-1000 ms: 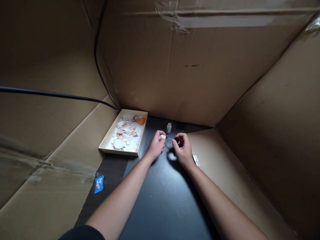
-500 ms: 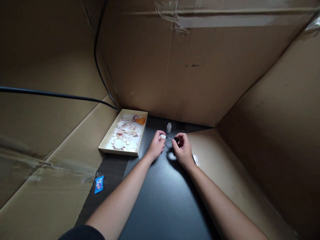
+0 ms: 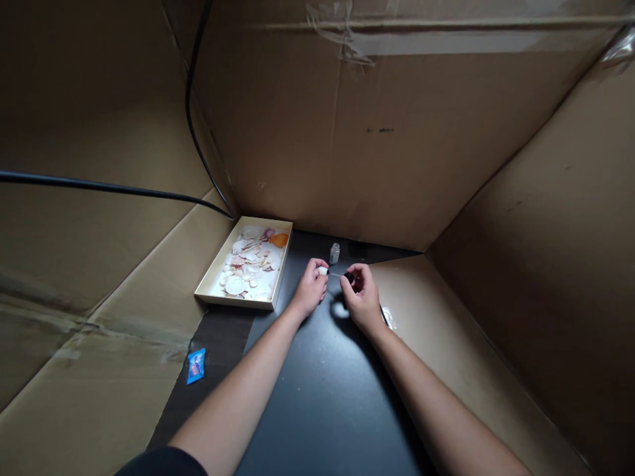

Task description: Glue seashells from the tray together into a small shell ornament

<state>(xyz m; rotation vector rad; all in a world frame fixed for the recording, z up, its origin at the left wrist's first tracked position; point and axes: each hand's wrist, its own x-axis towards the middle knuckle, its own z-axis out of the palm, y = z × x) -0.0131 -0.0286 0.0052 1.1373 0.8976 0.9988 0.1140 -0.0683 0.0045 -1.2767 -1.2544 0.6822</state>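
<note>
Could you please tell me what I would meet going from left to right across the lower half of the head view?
Blue packet, shallow box of shells, left hand holding a white piece, small bottle, right hand holding something dark, clear wrapper.

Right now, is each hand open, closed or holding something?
Left hand: closed on a small white piece.
Right hand: closed on a thin-stemmed dark cap.

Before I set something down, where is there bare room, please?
Widest: the dark grey tabletop between the left forearm and right forearm. Another: the flat brown cardboard between the right forearm and side wall. Crowded: around the left hand, right hand and small clear bottle, and inside the shallow cream box of shells.
</note>
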